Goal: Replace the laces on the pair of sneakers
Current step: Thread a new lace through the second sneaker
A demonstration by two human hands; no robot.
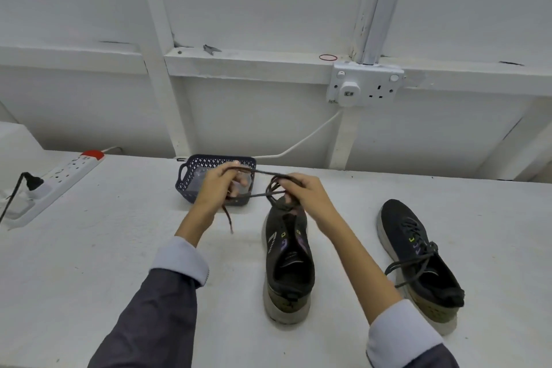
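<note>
Two dark sneakers stand on the white table. The left sneaker has no lace in its eyelets and its tongue lies open. The right sneaker is laced and tied. A dark lace stretches between both hands above the left sneaker's toe. My left hand pinches one part of it, and a loose end hangs down below that hand. My right hand grips the lace where it is wound into several loops.
A dark blue plastic basket sits just behind my left hand. A white power strip with a black plug lies at the far left. A wall socket with a white cable hangs on the wall behind.
</note>
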